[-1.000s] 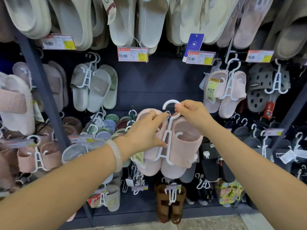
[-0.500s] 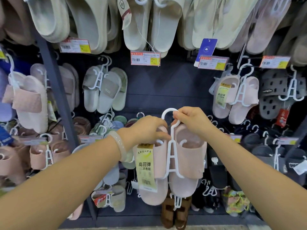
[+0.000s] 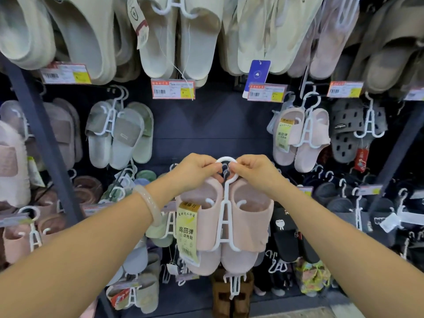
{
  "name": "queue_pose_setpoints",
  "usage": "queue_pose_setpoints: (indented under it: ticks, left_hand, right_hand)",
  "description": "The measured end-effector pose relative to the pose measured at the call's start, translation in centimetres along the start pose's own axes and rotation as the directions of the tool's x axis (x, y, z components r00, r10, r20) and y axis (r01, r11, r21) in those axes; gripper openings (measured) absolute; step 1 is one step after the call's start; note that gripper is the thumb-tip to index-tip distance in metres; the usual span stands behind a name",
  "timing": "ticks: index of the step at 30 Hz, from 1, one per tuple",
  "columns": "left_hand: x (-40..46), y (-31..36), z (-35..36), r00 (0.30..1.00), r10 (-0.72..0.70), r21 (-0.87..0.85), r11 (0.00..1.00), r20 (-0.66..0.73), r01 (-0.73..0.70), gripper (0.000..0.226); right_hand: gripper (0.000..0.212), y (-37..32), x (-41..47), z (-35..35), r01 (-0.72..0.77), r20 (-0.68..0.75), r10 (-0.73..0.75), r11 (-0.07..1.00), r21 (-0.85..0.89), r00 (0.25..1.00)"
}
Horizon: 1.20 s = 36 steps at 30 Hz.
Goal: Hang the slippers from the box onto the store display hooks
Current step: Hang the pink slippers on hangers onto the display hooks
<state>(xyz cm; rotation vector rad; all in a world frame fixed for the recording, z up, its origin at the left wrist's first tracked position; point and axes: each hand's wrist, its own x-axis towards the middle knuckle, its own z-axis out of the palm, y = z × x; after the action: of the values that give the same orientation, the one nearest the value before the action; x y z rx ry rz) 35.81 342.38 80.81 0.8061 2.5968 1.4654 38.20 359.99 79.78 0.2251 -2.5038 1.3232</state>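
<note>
Dark display wall [image 3: 206,125] behind: your left hand [image 3: 195,171] and right hand [image 3: 257,173] pinch the white hanger [image 3: 226,214] loop at frame centre; pink slippers [image 3: 247,226] hang below both grips.

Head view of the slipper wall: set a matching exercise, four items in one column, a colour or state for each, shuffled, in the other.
Items
1. held slippers
2. hanger
3. tag
4. bracelet

Descriptions
A. yellow, with printed characters
B. pale pink, carried as a pair
C. white, hook pinched by left hand and right hand
D. translucent, on the left wrist

Pairs: 1-B, 2-C, 3-A, 4-D
</note>
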Motion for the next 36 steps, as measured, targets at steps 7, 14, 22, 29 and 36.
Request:
queue_pose_setpoints:
  ticks: [7, 14, 22, 29, 36]
  left_hand:
    - [3.8, 1.0, 2.7, 0.997, 0.014, 0.036, 0.999, -0.075, -0.011, 0.023]
    - [9.8, 3.6, 4.2, 0.972, 0.094, 0.135, 0.989, -0.214, -0.066, 0.025]
    - [17.6, 4.5, 5.3, 0.94, -0.054, -0.178, 0.984, -0.338, -0.008, 0.01]
    - [21.4, 5.4, 6.2, 0.813, 0.148, -0.099, 0.965, -0.564, -0.244, 0.021]
    - [24.1, 4.2, 5.6, 0.752, 0.108, -0.041, 0.983, -0.65, -0.177, 0.029]
  right_hand:
    - [0.026, 2.1, 1.2, -4.0, -0.061, 0.096, 0.073, 0.991, -0.12, 0.993]
    - [0.033, 3.7, 5.7, -7.3, -0.171, -0.113, 0.173, 0.985, 0.029, 0.978]
    - [0.031, 5.4, 13.5, -10.6, -0.184, -0.184, 0.189, 0.982, 0.044, 0.965]
    - [0.027, 6.5, 17.4, -12.6, 0.072, -0.389, -0.04, 0.995, 0.069, 0.921]
    - [0.029, 6.5, 19.6, -12.0, 0.099, -0.356, -0.068, 0.993, 0.068, 0.932]
